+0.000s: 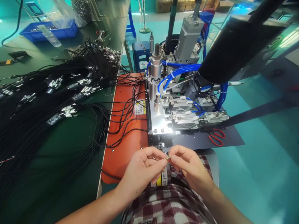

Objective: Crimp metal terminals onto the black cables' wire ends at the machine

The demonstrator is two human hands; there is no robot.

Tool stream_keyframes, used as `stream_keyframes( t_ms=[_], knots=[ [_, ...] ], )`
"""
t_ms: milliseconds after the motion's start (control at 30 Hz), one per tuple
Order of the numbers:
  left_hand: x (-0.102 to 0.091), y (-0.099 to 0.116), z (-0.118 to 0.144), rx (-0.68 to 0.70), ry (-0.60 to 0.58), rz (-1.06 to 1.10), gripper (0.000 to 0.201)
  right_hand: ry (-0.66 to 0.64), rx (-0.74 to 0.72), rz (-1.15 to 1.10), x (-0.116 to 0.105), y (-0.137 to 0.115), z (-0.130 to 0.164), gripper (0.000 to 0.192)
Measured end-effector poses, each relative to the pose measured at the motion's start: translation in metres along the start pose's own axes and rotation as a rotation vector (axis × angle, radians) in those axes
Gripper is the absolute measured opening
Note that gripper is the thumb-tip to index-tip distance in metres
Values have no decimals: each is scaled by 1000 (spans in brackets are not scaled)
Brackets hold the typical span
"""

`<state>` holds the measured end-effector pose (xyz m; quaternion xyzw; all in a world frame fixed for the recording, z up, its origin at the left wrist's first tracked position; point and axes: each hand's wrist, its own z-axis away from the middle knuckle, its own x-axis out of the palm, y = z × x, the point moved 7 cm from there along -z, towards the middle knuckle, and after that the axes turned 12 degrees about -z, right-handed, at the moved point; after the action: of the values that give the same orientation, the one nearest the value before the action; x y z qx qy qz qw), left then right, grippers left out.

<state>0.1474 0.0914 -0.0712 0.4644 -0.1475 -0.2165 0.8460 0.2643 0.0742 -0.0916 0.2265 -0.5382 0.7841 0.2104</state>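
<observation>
Both hands meet in front of the machine, low over the lap. My left hand (147, 165) is closed in a pinch on thin coloured wires (168, 158), one reddish and others pale green or whitish. From the other side, my right hand (190, 165) pinches the same wires, its thumb and index fingertip close to the left ones. Most of their length is hidden by my fingers, and I cannot trace which cable they belong to. Just beyond the hands stands a metal machine (161, 123) with pneumatic cylinders and blue air tubes. Black cables (119, 127) run across its orange cover (123, 158).
Bundles of black cables (23, 130) with metal connectors cover the green table (70, 149) on the left. A blue tray (49, 34) sits at the back. Red-handled scissors (217, 137) lie on the dark plate right of my hands. A black tube (233, 46) hangs upper right.
</observation>
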Motion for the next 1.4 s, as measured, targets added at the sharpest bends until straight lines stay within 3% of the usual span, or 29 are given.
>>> stream_keyframes(
  t_ms=[300,400,567,733,967,1167,1400],
  knots=[
    [4,-2,-1,-52,-97,-62,9,-185,101,100,4,2,-6,25],
    [4,-5,0,-69,-71,-110,10,-254,78,192,4,-2,-8,25],
    [0,-5,0,-78,20,-104,15,-136,-3,280,0,-9,-6,18],
    [-1,-5,-2,-74,29,-47,18,12,-96,359,6,-14,3,12],
    [-2,-8,-3,-53,15,24,19,84,49,214,4,4,3,20],
    [-3,-6,-2,-36,19,96,19,203,-9,283,6,3,9,24],
    [-4,-10,-3,-40,26,57,17,130,14,373,3,5,9,19]
  ],
)
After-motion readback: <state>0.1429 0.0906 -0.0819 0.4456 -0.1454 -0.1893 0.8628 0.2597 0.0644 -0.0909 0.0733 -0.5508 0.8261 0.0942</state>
